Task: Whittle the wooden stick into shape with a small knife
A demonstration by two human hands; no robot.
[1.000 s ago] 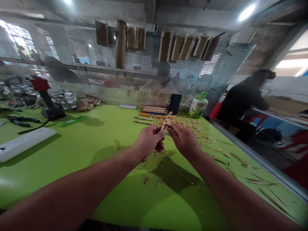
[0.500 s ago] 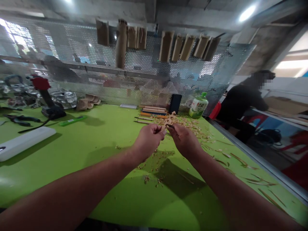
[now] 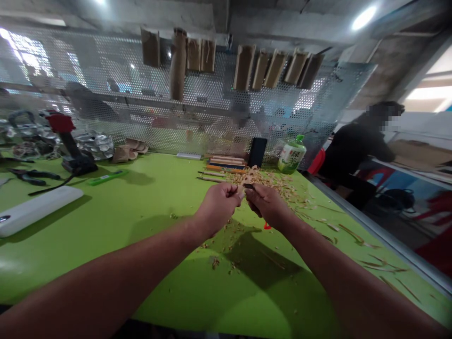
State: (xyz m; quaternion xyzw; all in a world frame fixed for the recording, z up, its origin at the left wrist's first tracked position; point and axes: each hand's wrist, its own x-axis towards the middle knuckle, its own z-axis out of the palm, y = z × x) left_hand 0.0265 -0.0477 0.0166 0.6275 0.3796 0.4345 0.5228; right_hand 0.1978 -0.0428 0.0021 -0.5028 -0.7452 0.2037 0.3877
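Over the green table (image 3: 141,221) my left hand (image 3: 218,207) is closed around a small pale wooden carving (image 3: 248,179) that sticks up past my fingers. Touching it from the right, my right hand (image 3: 266,203) is closed on a carving knife with a red handle end (image 3: 267,226) showing under my palm; its dark blade tip meets the carving. Wood shavings (image 3: 278,183) lie scattered beyond and to the right of both hands.
A green-capped bottle (image 3: 291,157), a dark phone (image 3: 257,151) and a row of carving tools (image 3: 221,165) stand at the back by the perforated metal panel. A white box (image 3: 35,209), pliers (image 3: 30,175) and a red-topped tool (image 3: 65,141) lie left. Another person in black (image 3: 353,150) is at right.
Both hands have stayed together on the carving and shifted slightly left. My right hand has turned, so the knife's red handle end now shows below it.
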